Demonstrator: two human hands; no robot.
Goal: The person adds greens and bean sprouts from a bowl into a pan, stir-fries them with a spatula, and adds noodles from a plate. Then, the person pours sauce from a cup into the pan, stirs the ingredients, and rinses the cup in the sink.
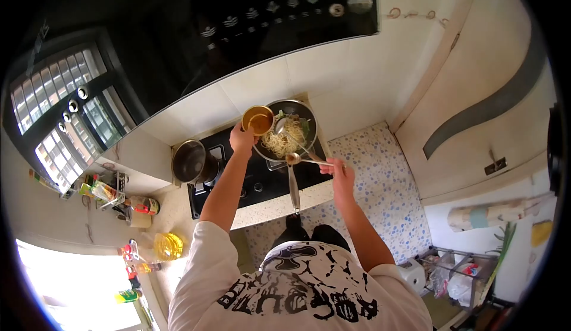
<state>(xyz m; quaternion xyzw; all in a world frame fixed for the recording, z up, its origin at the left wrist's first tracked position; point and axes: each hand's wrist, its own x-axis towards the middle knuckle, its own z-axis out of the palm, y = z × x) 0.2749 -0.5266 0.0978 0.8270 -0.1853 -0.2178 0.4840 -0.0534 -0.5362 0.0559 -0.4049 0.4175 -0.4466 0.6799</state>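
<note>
My left hand (242, 140) grips a small golden-brown bowl (245, 115) by its side, over the left edge of a frying pan (310, 113). Amber liquid shows inside the bowl. Noodles (284, 143) with some green leaves lie in the pan, which rests on the black stove. My right hand (339, 175) is closed around the handles of two utensils. One is a ladle (282, 127) whose head is over the noodles; the other is a small spoon (293, 158) near the pan's front rim. The pan's handle (294, 189) points toward me.
A dark pot (189, 161) stands on the left of the stove (264, 189). A yellow oil jug (168, 246) and several bottles are on the left counter. A black range hood (250, 39) hangs above. To the right are a door (476, 105) and a rack (458, 265) with bags.
</note>
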